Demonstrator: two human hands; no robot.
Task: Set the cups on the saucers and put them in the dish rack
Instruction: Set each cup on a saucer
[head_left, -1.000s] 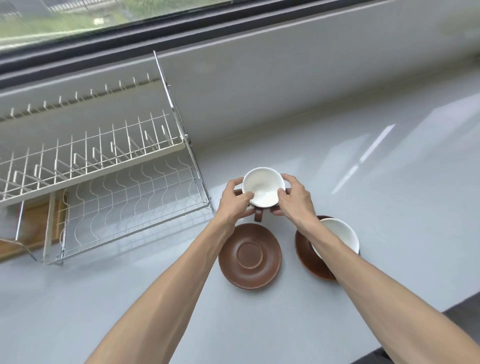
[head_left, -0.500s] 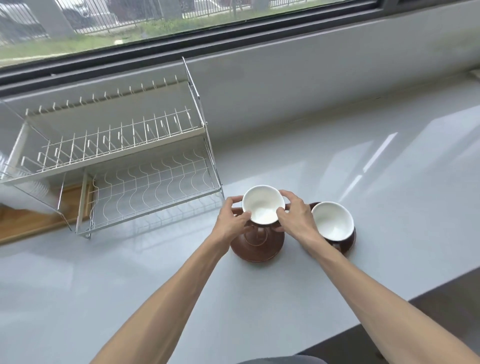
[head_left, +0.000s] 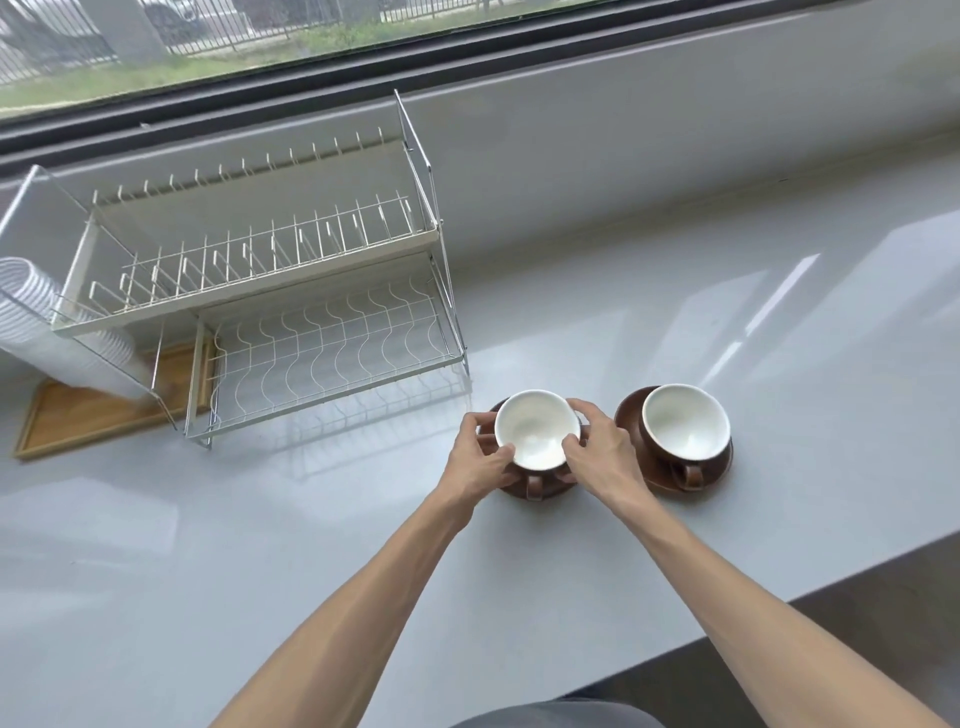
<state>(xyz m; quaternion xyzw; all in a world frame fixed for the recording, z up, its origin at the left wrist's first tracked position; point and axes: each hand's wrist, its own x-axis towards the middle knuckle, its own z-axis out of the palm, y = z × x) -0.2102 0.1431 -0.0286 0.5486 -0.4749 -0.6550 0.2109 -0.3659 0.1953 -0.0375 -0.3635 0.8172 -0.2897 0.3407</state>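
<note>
- Left hand (head_left: 480, 457) and right hand (head_left: 597, 452) clasped the white-lined brown ceramic cup (head_left: 537, 431) on its brown saucer (head_left: 519, 488);
- White wire dish rack (head_left: 322, 332) stood up-left, nearer the left hand.

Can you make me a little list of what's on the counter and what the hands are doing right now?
left cup: white inside, brown outside, over a brown saucer; cannot tell if it has touched down
left hand: grip on the left cup's side
right hand: grip on its other side
right cup: sits on its saucer, nobody touching it
dish rack: two wire shelves, no cups in it yet
wooden tray: under the rack's left end
counter: grey, shiny
</note>
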